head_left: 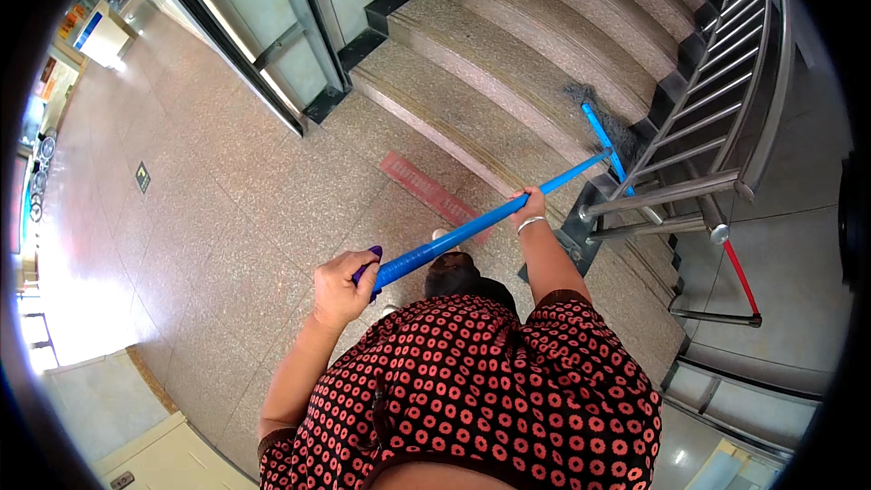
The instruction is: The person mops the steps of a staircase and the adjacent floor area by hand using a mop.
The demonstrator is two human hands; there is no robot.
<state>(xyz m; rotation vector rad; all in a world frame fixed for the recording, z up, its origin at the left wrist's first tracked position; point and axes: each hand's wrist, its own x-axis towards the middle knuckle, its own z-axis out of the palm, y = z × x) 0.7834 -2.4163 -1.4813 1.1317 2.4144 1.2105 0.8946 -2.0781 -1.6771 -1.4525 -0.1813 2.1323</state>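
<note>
Nearest, at the bottom of the frame, is a person in a black shirt [463, 381] patterned with coral-red rings, both arms reaching forward. The left hand [343, 289], just left of centre, is closed around the purple-tipped near end of a long-handled mop [472, 229]. The right hand [528, 206], right of centre, is wrapped about the blue shaft further along, a silvery bracelet [532, 223] at its wrist. Neither hand is open.

The mop slants across the middle of the frame from the left hand up to the right, where its blue crossbar [603, 140] and grey fringe [624, 133] lie on the steps beside the foot of a metal railing [662, 194]. Below that railing, towards the right edge, a red bar [742, 279] hangs at a slant.

Past the hands, a faded red strip [426, 189] lies on the speckled floor [227, 181], before the bottom stair. The curved stairs [508, 63] climb to the top right, a metal-framed glass door [308, 27] standing left of them. Further off, a small dark floor sign [142, 176] sits at the left, and a white stand [104, 36] at the upper left.
</note>
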